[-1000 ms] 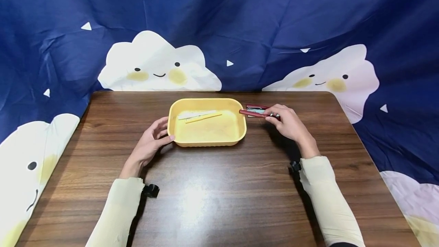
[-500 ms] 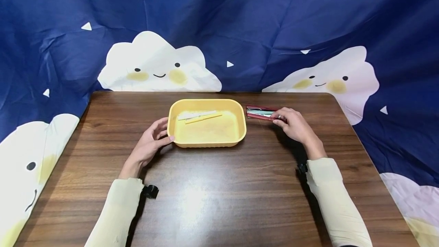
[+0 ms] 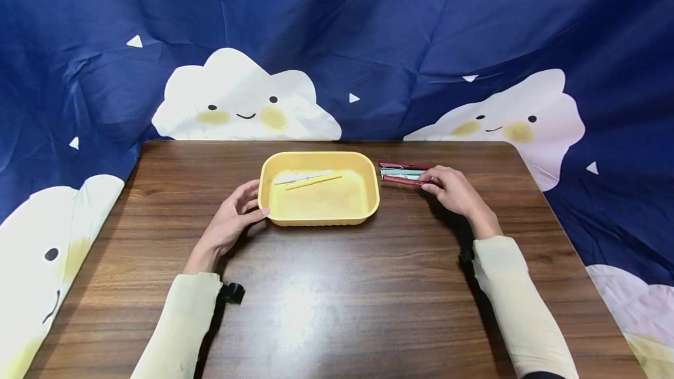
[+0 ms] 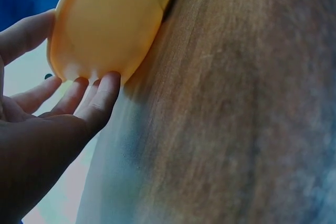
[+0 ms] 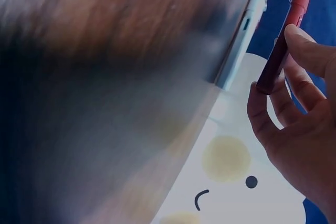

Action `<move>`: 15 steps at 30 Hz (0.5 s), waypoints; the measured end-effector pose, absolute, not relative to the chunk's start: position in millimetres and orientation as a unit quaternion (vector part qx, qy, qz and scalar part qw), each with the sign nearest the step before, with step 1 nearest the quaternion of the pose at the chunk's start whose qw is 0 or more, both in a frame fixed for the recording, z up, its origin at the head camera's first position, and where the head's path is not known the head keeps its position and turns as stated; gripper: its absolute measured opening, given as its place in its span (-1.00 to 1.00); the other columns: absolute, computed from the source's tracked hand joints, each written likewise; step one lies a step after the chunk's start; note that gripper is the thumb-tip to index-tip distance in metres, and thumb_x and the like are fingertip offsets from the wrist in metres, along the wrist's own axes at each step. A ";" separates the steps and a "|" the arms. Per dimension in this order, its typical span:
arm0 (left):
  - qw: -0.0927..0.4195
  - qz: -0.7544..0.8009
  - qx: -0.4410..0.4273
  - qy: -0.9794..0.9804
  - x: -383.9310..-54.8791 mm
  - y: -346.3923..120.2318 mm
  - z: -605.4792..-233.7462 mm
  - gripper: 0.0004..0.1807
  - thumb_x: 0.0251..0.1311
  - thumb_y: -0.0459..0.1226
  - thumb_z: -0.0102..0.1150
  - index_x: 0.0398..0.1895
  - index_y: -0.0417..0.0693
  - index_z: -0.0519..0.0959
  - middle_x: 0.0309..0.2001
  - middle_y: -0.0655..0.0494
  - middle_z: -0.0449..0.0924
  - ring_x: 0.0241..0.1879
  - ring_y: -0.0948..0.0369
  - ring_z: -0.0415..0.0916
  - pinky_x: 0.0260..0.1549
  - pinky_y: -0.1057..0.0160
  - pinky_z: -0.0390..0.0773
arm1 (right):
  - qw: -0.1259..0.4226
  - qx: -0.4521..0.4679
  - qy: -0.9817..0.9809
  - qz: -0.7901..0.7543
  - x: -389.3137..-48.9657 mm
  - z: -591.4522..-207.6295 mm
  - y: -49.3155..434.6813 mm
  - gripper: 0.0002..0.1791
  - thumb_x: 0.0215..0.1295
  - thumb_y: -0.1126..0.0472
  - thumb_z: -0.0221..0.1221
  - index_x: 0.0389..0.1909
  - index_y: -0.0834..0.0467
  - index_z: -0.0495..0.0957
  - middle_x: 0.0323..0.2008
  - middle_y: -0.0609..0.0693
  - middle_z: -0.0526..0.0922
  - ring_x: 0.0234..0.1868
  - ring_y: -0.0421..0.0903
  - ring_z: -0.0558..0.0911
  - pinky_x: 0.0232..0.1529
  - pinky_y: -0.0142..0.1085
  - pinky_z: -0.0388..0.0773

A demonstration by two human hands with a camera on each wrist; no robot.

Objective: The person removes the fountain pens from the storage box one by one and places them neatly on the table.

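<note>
My left hand (image 3: 229,221) holds the left end of a yellow plastic tray (image 3: 318,221), thumb at the near corner. In the left wrist view its fingertips press against the tray's end wall (image 4: 105,35). A yellow pen (image 3: 313,181) and a white pen (image 3: 284,178) lie inside. To the right of the tray, my right hand (image 3: 455,192) pinches a dark red pen (image 3: 401,181) near its right end. The right wrist view shows this red pen (image 5: 277,59) between thumb and fingers. Beyond it lie a teal pen (image 3: 400,172) and another dark red pen (image 3: 405,165), side by side.
Everything stands on a brown wooden table (image 3: 337,309), near its far edge. A blue cloth (image 3: 389,28) printed with white clouds hangs behind it. The pens lie close to the tray's right wall.
My right hand has moved right and slightly down with the red pen, away from the tray's rim and to the near side of the other pens. My left hand and the tray have stayed put.
</note>
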State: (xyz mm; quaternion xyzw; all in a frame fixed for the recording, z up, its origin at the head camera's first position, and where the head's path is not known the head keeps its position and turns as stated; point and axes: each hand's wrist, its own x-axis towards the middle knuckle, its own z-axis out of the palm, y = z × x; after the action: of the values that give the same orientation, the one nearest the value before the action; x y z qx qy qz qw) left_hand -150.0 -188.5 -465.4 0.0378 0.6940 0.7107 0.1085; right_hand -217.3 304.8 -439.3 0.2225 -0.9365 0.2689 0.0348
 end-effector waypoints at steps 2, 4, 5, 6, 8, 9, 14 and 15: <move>0.110 0.711 0.036 0.694 -149.7 -188.5 -465.6 -0.18 0.23 -0.49 0.29 0.54 -0.22 0.15 0.41 -0.27 0.25 0.30 -0.13 0.33 0.03 0.39 0.52 | 0.028 0.226 -0.937 0.264 -219.1 -441.4 305.9 -0.91 0.31 0.42 0.29 -0.20 0.25 0.67 -0.20 0.14 0.68 -0.19 0.09 0.55 -0.09 -0.03 0.43; 0.111 0.708 0.036 0.697 -149.1 -188.5 -465.5 -0.18 0.24 -0.48 0.30 0.54 -0.20 0.16 0.41 -0.26 0.26 0.30 -0.11 0.34 0.03 0.39 0.52 | 0.023 0.228 -0.939 0.258 -220.8 -443.5 306.8 -0.91 0.32 0.43 0.28 -0.20 0.26 0.67 -0.21 0.14 0.68 -0.20 0.09 0.54 -0.10 -0.03 0.44; 0.111 0.707 0.036 0.697 -149.0 -188.5 -465.7 -0.18 0.24 -0.47 0.30 0.54 -0.19 0.16 0.41 -0.24 0.26 0.29 -0.09 0.35 0.04 0.39 0.52 | 0.021 0.229 -0.940 0.253 -221.6 -444.7 307.4 -0.92 0.32 0.43 0.28 -0.20 0.27 0.67 -0.21 0.14 0.68 -0.21 0.09 0.55 -0.11 -0.03 0.45; 0.110 0.708 0.035 0.697 -148.8 -188.4 -465.7 -0.19 0.24 -0.47 0.31 0.53 -0.18 0.18 0.40 -0.23 0.27 0.29 -0.07 0.36 0.04 0.39 0.52 | 0.019 0.229 -0.941 0.250 -222.5 -445.7 308.0 -0.92 0.32 0.43 0.27 -0.20 0.27 0.67 -0.21 0.14 0.68 -0.21 0.09 0.55 -0.11 -0.03 0.45; 0.109 0.707 0.038 0.697 -149.0 -188.2 -466.1 -0.19 0.24 -0.46 0.31 0.53 -0.18 0.18 0.40 -0.23 0.28 0.28 -0.05 0.37 0.04 0.38 0.52 | 0.017 0.227 -0.943 0.243 -224.4 -447.8 309.4 -0.91 0.32 0.43 0.27 -0.19 0.27 0.67 -0.21 0.15 0.68 -0.21 0.09 0.55 -0.10 -0.02 0.47; 0.108 0.707 0.040 0.698 -149.2 -188.2 -466.4 -0.19 0.24 -0.46 0.31 0.53 -0.19 0.18 0.40 -0.24 0.27 0.27 -0.05 0.37 0.04 0.38 0.52 | 0.015 0.226 -0.944 0.240 -225.3 -448.6 309.9 -0.91 0.32 0.43 0.27 -0.19 0.27 0.67 -0.21 0.15 0.68 -0.20 0.10 0.56 -0.10 -0.02 0.47; 0.104 0.711 0.045 0.694 -150.4 -187.8 -466.5 -0.19 0.23 -0.48 0.30 0.52 -0.24 0.17 0.39 -0.29 0.27 0.27 -0.08 0.37 0.03 0.37 0.52 | -0.003 0.215 -0.950 0.227 -228.7 -450.8 311.7 -0.91 0.34 0.41 0.26 -0.18 0.27 0.68 -0.20 0.17 0.68 -0.20 0.10 0.57 -0.11 0.00 0.48; 0.104 0.713 0.046 0.692 -150.7 -187.8 -466.3 -0.19 0.23 -0.49 0.29 0.52 -0.25 0.16 0.40 -0.29 0.26 0.27 -0.09 0.36 0.04 0.37 0.52 | -0.006 0.212 -0.951 0.225 -229.2 -450.8 311.9 -0.91 0.34 0.40 0.26 -0.17 0.27 0.68 -0.19 0.17 0.68 -0.20 0.10 0.57 -0.11 0.01 0.48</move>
State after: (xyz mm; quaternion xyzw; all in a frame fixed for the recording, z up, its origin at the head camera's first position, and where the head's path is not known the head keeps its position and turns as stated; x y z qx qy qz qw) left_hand -150.7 -187.8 -466.3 0.0456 0.6922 0.7127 0.1042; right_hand -229.2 311.9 -450.8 0.2122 -0.9509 0.2250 -0.0060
